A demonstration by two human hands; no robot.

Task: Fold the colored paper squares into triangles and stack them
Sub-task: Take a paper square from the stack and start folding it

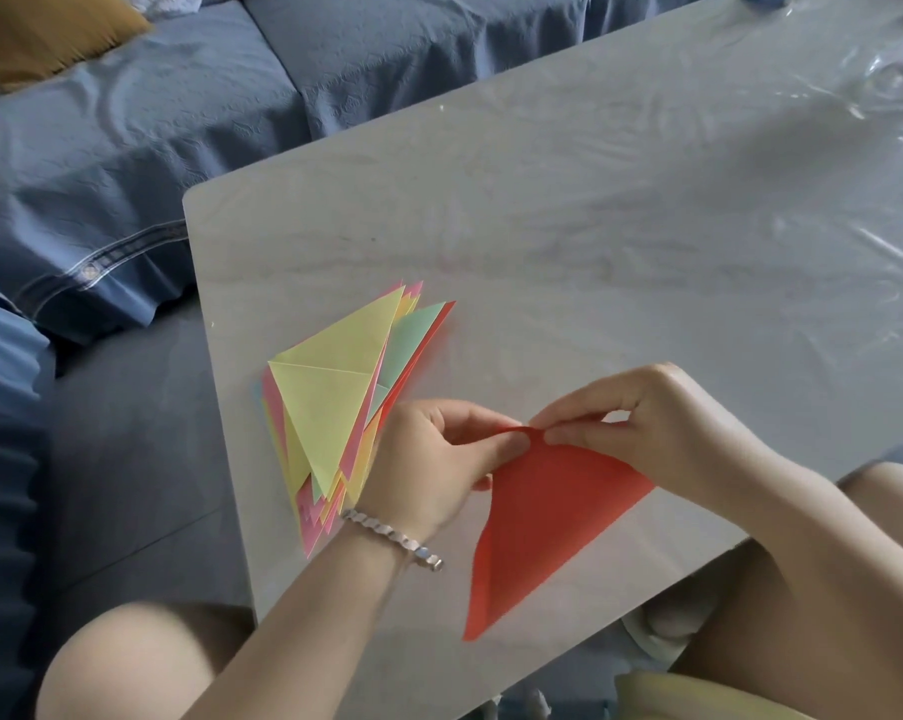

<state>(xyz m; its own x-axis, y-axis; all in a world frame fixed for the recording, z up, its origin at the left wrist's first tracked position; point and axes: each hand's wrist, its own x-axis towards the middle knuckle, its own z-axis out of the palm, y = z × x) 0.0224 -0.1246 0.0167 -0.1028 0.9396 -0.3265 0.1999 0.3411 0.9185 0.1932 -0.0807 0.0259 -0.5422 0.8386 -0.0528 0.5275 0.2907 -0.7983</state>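
Now your left hand (434,459) and right hand (662,433) pinch the red paper (543,527); stack (330,402) lies beside left hand, at the table (595,226) left edge.

We see a pale table (543,226) under glossy clear film (875,90). Behind it runs a blue sofa (179,122) with a mustard cushion (39,33).

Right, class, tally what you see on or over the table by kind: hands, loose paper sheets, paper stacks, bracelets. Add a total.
hands: 2, the left hand and the right hand
red paper sheet, pinched by both hands: 1
stack of folded triangles, its sheets too overlapped to count: 1
bracelet, on the left wrist: 1
Total: 5
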